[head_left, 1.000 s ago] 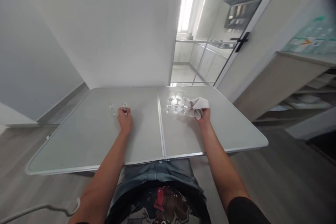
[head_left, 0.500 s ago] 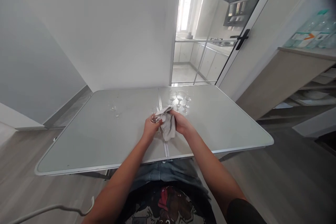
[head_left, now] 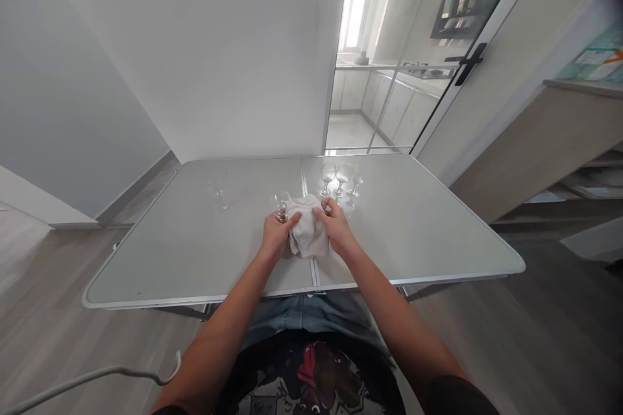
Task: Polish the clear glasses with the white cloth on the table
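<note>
Above the near middle of the table, a white cloth (head_left: pixel 310 233) is spread between my two hands. My left hand (head_left: pixel 275 235) is closed around a clear stemmed glass (head_left: pixel 281 199), its thumb pressing the cloth's left edge; part of the glass is hidden behind fingers and cloth. On the cloth's upper right side, my right hand (head_left: pixel 337 228) pinches the fabric between thumb and fingers. Just beyond it, three clear stemmed glasses (head_left: pixel 343 173) stand upright in a row. Farther left is another clear glass (head_left: pixel 217 193), faint against the tabletop.
The pale folding table (head_left: pixel 418 233) has a metal rim and a centre seam. A white wall (head_left: pixel 233 65) rises behind it, beside a glass door with a black handle (head_left: pixel 470 63). Wooden shelving (head_left: pixel 545 142) stands at right. A grey curved hook (head_left: pixel 165 376) shows at lower left.
The bunched cloth has been opened out flatter between my hands. My right thumb now presses on its front. The view has shifted slightly.
</note>
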`<state>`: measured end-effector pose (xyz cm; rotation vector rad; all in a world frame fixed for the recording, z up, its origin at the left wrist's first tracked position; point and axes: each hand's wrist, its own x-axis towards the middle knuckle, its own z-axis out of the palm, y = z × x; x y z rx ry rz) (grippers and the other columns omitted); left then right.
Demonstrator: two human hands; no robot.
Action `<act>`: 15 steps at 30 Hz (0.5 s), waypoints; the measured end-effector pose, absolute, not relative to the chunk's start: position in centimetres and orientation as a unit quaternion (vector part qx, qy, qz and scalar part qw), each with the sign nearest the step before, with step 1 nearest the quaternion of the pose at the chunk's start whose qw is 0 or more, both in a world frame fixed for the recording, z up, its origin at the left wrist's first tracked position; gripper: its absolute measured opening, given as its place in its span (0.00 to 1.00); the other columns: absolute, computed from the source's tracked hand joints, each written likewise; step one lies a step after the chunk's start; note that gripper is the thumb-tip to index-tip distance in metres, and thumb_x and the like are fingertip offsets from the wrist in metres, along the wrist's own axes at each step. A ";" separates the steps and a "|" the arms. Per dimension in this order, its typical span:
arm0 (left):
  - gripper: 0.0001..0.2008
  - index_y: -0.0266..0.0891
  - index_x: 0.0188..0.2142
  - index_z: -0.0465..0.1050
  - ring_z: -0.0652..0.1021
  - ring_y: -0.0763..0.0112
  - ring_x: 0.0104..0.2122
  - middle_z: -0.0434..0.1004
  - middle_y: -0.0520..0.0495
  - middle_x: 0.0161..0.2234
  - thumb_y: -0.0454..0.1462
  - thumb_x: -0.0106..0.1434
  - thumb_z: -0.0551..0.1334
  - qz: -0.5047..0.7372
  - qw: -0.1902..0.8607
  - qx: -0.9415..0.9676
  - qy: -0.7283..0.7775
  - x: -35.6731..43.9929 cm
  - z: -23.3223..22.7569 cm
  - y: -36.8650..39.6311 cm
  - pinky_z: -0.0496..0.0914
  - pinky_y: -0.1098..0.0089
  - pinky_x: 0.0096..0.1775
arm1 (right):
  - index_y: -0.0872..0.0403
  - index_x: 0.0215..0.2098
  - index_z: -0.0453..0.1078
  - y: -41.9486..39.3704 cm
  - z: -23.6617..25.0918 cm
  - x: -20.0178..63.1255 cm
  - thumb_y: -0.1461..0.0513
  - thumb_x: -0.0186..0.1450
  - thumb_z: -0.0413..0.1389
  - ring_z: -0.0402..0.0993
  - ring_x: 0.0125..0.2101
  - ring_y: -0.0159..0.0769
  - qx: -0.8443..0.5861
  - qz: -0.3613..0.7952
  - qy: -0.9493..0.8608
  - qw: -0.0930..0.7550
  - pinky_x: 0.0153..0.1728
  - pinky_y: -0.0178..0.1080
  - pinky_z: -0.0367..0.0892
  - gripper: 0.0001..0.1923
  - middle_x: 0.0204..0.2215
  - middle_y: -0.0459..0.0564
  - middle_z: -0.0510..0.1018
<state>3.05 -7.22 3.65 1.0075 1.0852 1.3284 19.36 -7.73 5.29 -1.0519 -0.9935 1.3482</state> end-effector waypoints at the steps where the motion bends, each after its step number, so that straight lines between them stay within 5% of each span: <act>1: 0.24 0.35 0.39 0.80 0.80 0.65 0.31 0.83 0.41 0.37 0.49 0.48 0.75 0.566 0.536 0.424 0.461 2.7 3.7 -7.0 0.73 0.68 0.33 | 0.46 0.46 0.65 -7.9 5.6 19.5 0.53 0.57 0.65 0.69 0.22 0.32 -0.428 0.586 -0.419 0.545 0.22 0.32 0.63 0.22 0.22 0.38 0.73; 5: 0.22 0.36 0.37 0.79 0.80 0.66 0.31 0.82 0.43 0.35 0.49 0.49 0.74 0.554 0.521 0.444 0.474 1.4 4.3 -6.2 0.72 0.70 0.32 | 0.42 0.60 0.62 -8.6 6.8 20.2 0.59 0.54 0.68 0.77 0.33 0.37 -0.354 0.620 -0.464 0.525 0.35 0.38 0.72 0.38 0.31 0.41 0.79; 8: 0.23 0.36 0.39 0.78 0.78 0.69 0.28 0.81 0.45 0.33 0.50 0.51 0.74 0.536 0.531 0.460 0.469 0.7 5.2 -5.9 0.70 0.72 0.29 | 0.45 0.56 0.68 -8.7 7.0 20.4 0.62 0.49 0.71 0.77 0.40 0.40 -0.339 0.627 -0.480 0.512 0.40 0.39 0.73 0.36 0.40 0.46 0.80; 15: 0.24 0.36 0.38 0.76 0.67 0.77 0.20 0.72 0.50 0.24 0.54 0.55 0.69 0.408 0.524 0.592 0.457 -1.2 7.1 -5.6 0.58 0.76 0.21 | 0.50 0.53 0.67 -7.6 4.8 19.7 0.61 0.50 0.69 0.77 0.35 0.37 -0.350 0.717 -0.276 0.535 0.37 0.38 0.72 0.33 0.36 0.48 0.80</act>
